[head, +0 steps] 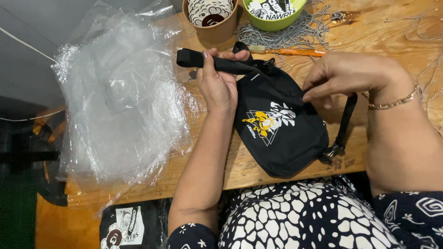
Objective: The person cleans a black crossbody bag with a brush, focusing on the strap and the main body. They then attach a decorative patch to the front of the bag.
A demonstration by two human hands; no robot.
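A small black pouch bag (281, 133) with a white and yellow print lies on the wooden table (240, 170) in front of me. My left hand (218, 83) is closed around the folded black strap (194, 58) at the bag's upper left end. My right hand (350, 76) pinches the strap on top of the bag, near its right side. The rest of the strap (346, 121) runs down past my right wrist to a metal clip at the bag's lower right corner.
A pile of clear plastic bags (120, 97) covers the table's left part. A brown cup (211, 18) and a green bowl (272, 14) holding stickers stand at the back. Metal chains (290, 33) and an orange tool (295, 52) lie behind the bag. Another packed bag (127, 228) sits below the table.
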